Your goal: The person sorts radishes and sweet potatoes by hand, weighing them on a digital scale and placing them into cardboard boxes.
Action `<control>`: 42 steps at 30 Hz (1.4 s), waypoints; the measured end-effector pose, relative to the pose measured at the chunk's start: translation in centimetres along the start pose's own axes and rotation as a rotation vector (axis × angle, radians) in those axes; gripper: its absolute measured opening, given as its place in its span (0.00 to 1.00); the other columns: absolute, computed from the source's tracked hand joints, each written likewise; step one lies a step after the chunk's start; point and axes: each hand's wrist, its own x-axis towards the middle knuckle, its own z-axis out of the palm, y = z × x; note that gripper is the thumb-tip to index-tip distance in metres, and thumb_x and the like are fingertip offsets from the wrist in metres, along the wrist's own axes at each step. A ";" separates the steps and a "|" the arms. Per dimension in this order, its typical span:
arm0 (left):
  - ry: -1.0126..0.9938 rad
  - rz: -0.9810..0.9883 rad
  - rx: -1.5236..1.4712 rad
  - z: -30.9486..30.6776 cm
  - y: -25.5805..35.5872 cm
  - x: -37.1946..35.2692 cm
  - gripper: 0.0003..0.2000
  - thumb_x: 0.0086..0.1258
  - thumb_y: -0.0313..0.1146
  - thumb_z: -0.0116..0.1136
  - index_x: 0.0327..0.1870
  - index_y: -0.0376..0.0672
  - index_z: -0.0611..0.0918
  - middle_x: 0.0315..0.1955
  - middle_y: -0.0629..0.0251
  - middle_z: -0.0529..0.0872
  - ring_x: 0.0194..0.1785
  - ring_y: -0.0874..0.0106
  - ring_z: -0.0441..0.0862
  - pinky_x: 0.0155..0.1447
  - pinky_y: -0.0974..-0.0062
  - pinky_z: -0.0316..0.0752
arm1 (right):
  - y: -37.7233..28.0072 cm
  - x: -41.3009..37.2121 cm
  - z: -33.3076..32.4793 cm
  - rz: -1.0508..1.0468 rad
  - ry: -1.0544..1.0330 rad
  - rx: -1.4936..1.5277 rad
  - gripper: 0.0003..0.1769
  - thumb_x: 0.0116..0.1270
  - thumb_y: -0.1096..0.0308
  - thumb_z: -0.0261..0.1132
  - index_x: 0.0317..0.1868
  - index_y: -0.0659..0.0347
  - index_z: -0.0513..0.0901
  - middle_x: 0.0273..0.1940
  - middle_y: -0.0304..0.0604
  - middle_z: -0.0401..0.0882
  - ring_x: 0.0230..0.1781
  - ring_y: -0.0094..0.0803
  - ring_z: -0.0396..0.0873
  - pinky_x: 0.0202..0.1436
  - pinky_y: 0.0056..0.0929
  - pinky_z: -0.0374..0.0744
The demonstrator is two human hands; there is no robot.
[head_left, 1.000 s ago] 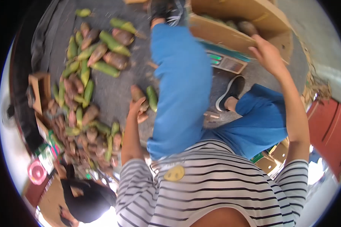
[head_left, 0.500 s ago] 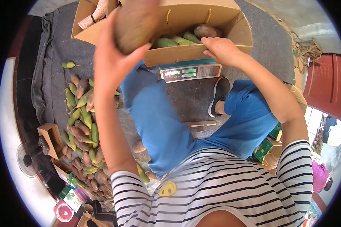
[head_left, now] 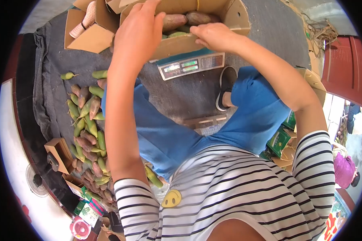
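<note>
A cardboard box [head_left: 177, 46] stands on a digital scale [head_left: 191, 65], with its top cut off by the frame. Reddish-brown roots [head_left: 175, 22] and green ones lie inside. My left hand [head_left: 136, 34] is over the box's left end, thumb apart from the fingers; its palm side is hidden and no held item shows. My right hand [head_left: 217, 35] grips the rim of the box's front wall, fingers over the edge and thumb outside.
A pile of green and brown roots [head_left: 90, 132] lies on dark cloth at the left. An open carton [head_left: 92, 34] with a pink mesh item stands beside the box. A fan [head_left: 36, 180] is at lower left. Another person [head_left: 345, 168] is at far right.
The large brown root is no longer visible in my left hand, which has moved over the box. More brown roots show inside. The view has shifted, and my right hand remains at the rim.
</note>
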 end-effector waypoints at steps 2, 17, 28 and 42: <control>-0.036 -0.105 0.023 2.8 -3.0 -0.8 0.16 0.69 0.34 0.53 0.54 0.34 0.76 0.46 0.46 0.80 0.50 0.52 0.78 0.55 0.64 0.72 | -0.3 -0.1 -0.8 0.015 -0.041 -0.088 0.12 0.63 0.64 0.62 0.44 0.58 0.73 0.39 0.47 0.78 0.42 0.48 0.78 0.42 0.45 0.76; -0.092 -0.110 0.140 2.5 -4.3 -1.3 0.12 0.67 0.35 0.57 0.45 0.37 0.78 0.39 0.54 0.82 0.42 0.60 0.79 0.50 0.65 0.74 | 1.8 -0.5 -4.9 0.180 -0.017 -0.057 0.14 0.67 0.58 0.58 0.45 0.57 0.80 0.44 0.48 0.80 0.45 0.46 0.79 0.49 0.40 0.77; -0.215 -0.021 0.053 4.0 -4.0 -0.9 0.20 0.66 0.42 0.58 0.51 0.34 0.78 0.46 0.47 0.81 0.52 0.52 0.78 0.55 0.61 0.72 | 0.7 1.3 -4.4 0.118 0.170 -0.030 0.10 0.65 0.60 0.56 0.39 0.55 0.80 0.39 0.49 0.81 0.44 0.46 0.79 0.45 0.45 0.77; -0.147 -0.380 -1.549 3.1 -7.9 1.3 0.14 0.75 0.32 0.49 0.55 0.33 0.73 0.46 0.60 0.80 0.49 0.72 0.78 0.56 0.75 0.73 | -6.5 4.1 -6.7 -0.128 0.478 1.574 0.20 0.69 0.61 0.58 0.53 0.68 0.76 0.40 0.44 0.82 0.25 0.25 0.80 0.28 0.22 0.78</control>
